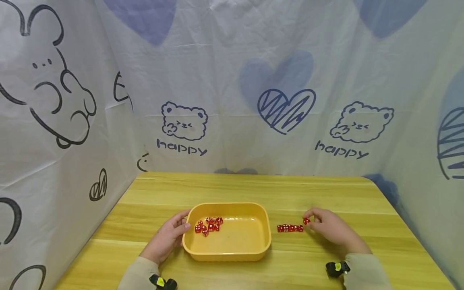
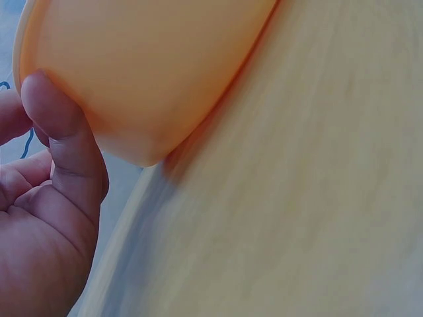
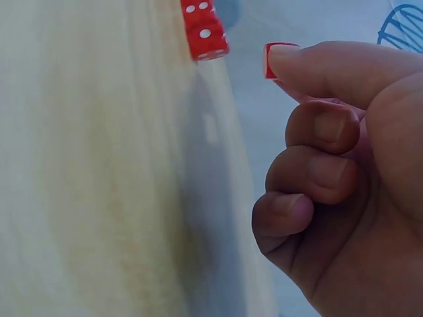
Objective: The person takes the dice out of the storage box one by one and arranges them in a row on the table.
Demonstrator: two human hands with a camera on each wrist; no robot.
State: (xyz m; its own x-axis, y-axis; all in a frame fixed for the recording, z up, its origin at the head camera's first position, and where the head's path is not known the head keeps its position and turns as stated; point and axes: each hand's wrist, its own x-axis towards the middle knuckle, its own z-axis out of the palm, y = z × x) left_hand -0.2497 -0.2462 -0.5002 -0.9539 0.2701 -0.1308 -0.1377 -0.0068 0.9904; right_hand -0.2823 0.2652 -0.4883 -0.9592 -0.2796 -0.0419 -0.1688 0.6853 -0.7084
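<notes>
- We see the left hand (image 1: 168,235) grip the left end of a yellow tub (image 1: 239,243), its fingers bent at the rim.
- Red dice (image 1: 211,227) lie loosely grouped in the tub's left part.
- We note the right hand (image 1: 331,227) pinching one die (image 1: 306,221) between thumb and fingers, the others curled.
- That die is just beside the right end of a dice row (image 1: 290,228) on the wooden surface (image 1: 301,189).

From the head, one camera faces forward and down across the table (image 1: 301,268); wrist cameras look closely past the left hand (image 1: 168,233) and right hand (image 1: 335,228), sharing with it the yellow tray (image 1: 226,256) and red dice (image 1: 291,228) respectively.
</notes>
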